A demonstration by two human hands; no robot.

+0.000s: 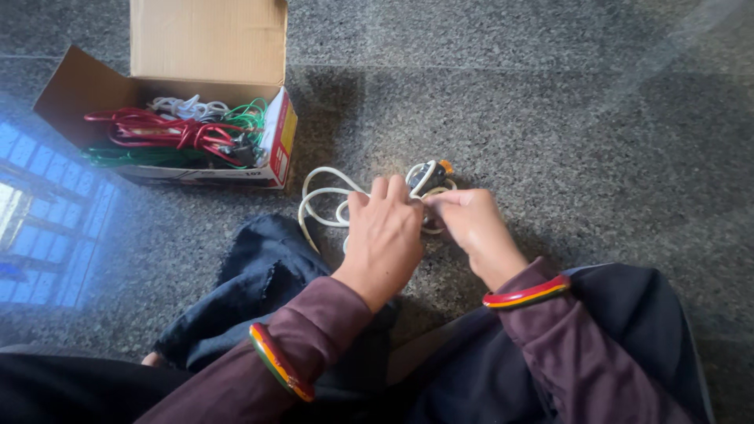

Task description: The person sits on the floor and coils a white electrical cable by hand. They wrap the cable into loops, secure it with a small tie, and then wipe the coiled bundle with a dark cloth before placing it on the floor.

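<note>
A white cable (318, 196) lies in loose loops on the grey speckled floor in front of me. My left hand (383, 235) grips part of it, back of the hand up, fingers curled over the strands. My right hand (470, 221) pinches the same cable at its right end, where a dark plug or bundle with an orange tip (430, 174) pokes out above the fingers. Both wrists wear striped bangles over maroon sleeves. How the cable runs under my hands is hidden.
An open cardboard box (206, 47) stands at the upper left, holding red, green and white cables (177, 133). My legs in dark cloth (259, 275) fill the lower frame. A blue window reflection (47, 220) shows on the floor at left.
</note>
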